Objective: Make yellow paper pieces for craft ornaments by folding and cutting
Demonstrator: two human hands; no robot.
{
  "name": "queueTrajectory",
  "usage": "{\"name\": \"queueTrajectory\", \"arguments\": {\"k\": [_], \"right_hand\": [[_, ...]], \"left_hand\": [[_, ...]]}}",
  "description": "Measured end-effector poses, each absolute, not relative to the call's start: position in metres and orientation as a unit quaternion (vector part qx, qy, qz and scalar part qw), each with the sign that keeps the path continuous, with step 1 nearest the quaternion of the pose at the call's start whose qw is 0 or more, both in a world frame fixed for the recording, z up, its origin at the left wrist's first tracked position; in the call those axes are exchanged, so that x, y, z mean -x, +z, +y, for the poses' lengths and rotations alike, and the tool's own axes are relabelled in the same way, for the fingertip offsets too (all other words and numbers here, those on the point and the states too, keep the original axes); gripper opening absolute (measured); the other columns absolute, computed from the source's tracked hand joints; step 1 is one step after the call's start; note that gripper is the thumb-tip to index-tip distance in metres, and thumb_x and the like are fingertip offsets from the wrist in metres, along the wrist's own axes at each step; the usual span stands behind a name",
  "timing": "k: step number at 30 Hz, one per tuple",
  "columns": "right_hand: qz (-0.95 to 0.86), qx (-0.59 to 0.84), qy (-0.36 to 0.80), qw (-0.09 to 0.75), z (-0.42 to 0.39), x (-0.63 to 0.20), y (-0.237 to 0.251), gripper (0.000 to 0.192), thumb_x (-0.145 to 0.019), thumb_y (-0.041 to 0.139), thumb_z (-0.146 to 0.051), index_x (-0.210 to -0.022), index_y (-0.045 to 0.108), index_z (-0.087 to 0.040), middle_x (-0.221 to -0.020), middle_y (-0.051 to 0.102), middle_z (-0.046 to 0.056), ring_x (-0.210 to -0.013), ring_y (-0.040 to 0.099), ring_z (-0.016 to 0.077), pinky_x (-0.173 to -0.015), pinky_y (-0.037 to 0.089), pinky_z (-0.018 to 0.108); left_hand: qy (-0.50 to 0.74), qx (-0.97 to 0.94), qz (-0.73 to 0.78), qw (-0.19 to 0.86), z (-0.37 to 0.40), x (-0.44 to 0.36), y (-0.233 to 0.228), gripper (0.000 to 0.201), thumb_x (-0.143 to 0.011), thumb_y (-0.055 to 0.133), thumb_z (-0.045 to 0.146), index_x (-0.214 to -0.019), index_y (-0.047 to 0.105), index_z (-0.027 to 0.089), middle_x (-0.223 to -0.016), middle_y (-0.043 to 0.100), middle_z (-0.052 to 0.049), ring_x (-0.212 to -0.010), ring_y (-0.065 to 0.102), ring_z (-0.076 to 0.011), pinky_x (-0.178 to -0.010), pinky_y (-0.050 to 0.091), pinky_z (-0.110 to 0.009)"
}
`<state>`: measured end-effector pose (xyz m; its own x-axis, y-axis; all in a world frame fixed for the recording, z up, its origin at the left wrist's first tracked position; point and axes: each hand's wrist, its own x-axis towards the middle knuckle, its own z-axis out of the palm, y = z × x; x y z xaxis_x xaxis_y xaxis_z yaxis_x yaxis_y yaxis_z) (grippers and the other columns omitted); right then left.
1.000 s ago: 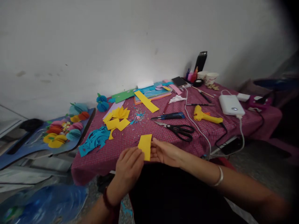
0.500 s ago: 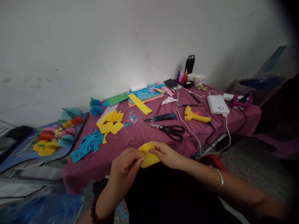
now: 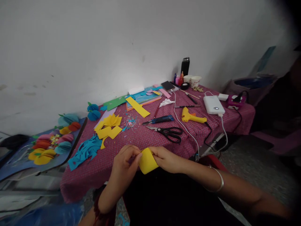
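Both of my hands hold one piece of yellow paper [image 3: 147,161] at the near edge of the table, bent over into a rounded fold. My left hand [image 3: 125,161] pinches its left edge and my right hand [image 3: 166,158] pinches its top right edge. A silver bangle sits on my right wrist. Behind the hands, black scissors [image 3: 169,132] lie on the pink checked tablecloth [image 3: 141,136].
The table also holds cut yellow pieces [image 3: 108,126], blue paper scraps [image 3: 86,150], a yellow strip [image 3: 137,106], a blue utility knife [image 3: 160,119], a yellow glue gun [image 3: 192,116], a white power bank [image 3: 213,104] with cables, cups and a black flask [image 3: 185,66]. Paper fruit shapes [image 3: 50,142] lie on a board at left.
The flat yellow rectangle has been bent over into a curved fold between my hands. The view has shifted, so the table sits further left and lower.
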<state>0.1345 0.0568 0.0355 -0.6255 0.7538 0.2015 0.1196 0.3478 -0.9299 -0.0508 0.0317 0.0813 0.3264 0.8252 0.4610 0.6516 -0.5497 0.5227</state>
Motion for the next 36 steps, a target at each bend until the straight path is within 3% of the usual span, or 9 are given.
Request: {"name": "queueTrajectory", "arguments": {"k": [10, 11, 14, 18, 21, 23, 30, 34, 36], "right_hand": [[-0.750, 0.273, 0.516, 0.310, 0.058, -0.135, 0.035, 0.013, -0.088, 0.041, -0.015, -0.079, 0.050, -0.018, -0.073, 0.053, -0.001, -0.066, 0.049, 0.0115, -0.060, 0.039, 0.022], [-0.756, 0.271, 0.516, 0.299, 0.058, -0.135, 0.036, 0.014, -0.088, 0.041, -0.015, -0.079, 0.051, -0.018, -0.073, 0.053, -0.002, -0.066, 0.049, 0.0113, -0.060, 0.039, 0.022], [-0.798, 0.261, 0.491, 0.233, 0.060, -0.138, 0.044, 0.015, -0.088, 0.043, -0.013, -0.079, 0.054, -0.018, -0.069, 0.053, -0.003, -0.061, 0.049, 0.0099, -0.056, 0.036, 0.020], [-0.865, 0.247, 0.403, 0.172, 0.070, -0.156, 0.055, 0.018, -0.092, 0.045, -0.019, -0.084, 0.060, -0.016, -0.070, 0.059, -0.001, -0.060, 0.052, 0.0108, -0.057, 0.037, 0.022], [-0.858, 0.371, 0.272, 0.230, 0.087, -0.186, 0.049, 0.023, -0.096, 0.042, -0.026, -0.102, 0.063, -0.017, -0.092, 0.067, 0.006, -0.081, 0.061, 0.0173, -0.074, 0.043, 0.028], [-0.839, 0.475, 0.154, 0.217, 0.100, -0.208, 0.037, 0.023, -0.092, 0.048, -0.023, -0.109, 0.062, -0.014, -0.102, 0.066, 0.012, -0.095, 0.060, 0.0233, -0.085, 0.043, 0.035], [-0.863, 0.491, 0.073, 0.099, 0.125, -0.236, 0.019, 0.033, -0.083, 0.054, -0.016, -0.115, 0.062, -0.015, -0.107, 0.064, 0.015, -0.100, 0.060, 0.0257, -0.085, 0.045, 0.035], [-0.867, 0.483, 0.074, 0.098, 0.132, -0.235, 0.033, 0.034, -0.078, 0.058, -0.017, -0.112, 0.065, -0.017, -0.099, 0.067, 0.013, -0.089, 0.064, 0.0258, -0.078, 0.047, 0.035], [-0.851, 0.484, 0.124, 0.164, 0.131, -0.228, 0.040, 0.037, -0.081, 0.058, -0.020, -0.118, 0.062, -0.018, -0.105, 0.066, 0.012, -0.095, 0.063, 0.0258, -0.083, 0.047, 0.037]], "left_hand": [[0.372, -0.769, 0.498, 0.149, 0.033, 0.049, 0.075, 0.012, -0.080, 0.058, 0.016, -0.068, 0.057, 0.019, -0.067, 0.062, 0.001, -0.064, 0.059, -0.0128, -0.061, 0.045, -0.024], [0.371, -0.757, 0.508, 0.178, 0.034, 0.050, 0.074, 0.005, -0.078, 0.058, 0.016, -0.075, 0.061, 0.020, -0.068, 0.062, 0.002, -0.063, 0.059, -0.0127, -0.060, 0.046, -0.024], [0.331, -0.728, 0.504, 0.326, 0.038, 0.053, 0.070, 0.016, -0.075, 0.060, 0.017, -0.089, 0.067, 0.020, -0.070, 0.064, 0.001, -0.064, 0.060, -0.0132, -0.060, 0.047, -0.023], [0.292, -0.668, 0.479, 0.489, 0.044, 0.062, 0.061, 0.009, -0.076, 0.064, 0.020, -0.068, 0.066, 0.017, -0.065, 0.063, 0.001, -0.061, 0.055, -0.0112, -0.057, 0.043, -0.021], [0.408, -0.513, 0.490, 0.575, 0.051, 0.069, 0.053, 0.009, -0.069, 0.073, 0.019, -0.067, 0.064, 0.014, -0.062, 0.061, 0.002, -0.057, 0.053, -0.0092, -0.056, 0.042, -0.019], [0.496, -0.385, 0.474, 0.617, 0.059, 0.071, 0.048, 0.014, -0.063, 0.075, 0.016, -0.066, 0.062, 0.014, -0.063, 0.062, 0.002, -0.057, 0.055, -0.0095, -0.057, 0.044, -0.020], [0.607, -0.245, 0.430, 0.622, 0.099, 0.056, 0.046, 0.010, -0.069, 0.061, 0.014, -0.078, 0.061, 0.018, -0.085, 0.070, -0.002, -0.077, 0.066, -0.0138, -0.065, 0.051, -0.024], [0.633, -0.242, 0.423, 0.602, 0.106, 0.050, 0.049, 0.010, -0.070, 0.058, 0.013, -0.078, 0.059, 0.020, -0.082, 0.070, -0.001, -0.079, 0.066, -0.0144, -0.068, 0.051, -0.026], [0.641, -0.264, 0.416, 0.588, 0.101, 0.045, 0.049, 0.007, -0.069, 0.060, 0.016, -0.075, 0.057, 0.020, -0.079, 0.068, 0.000, -0.079, 0.065, -0.0147, -0.070, 0.051, -0.026]]}}
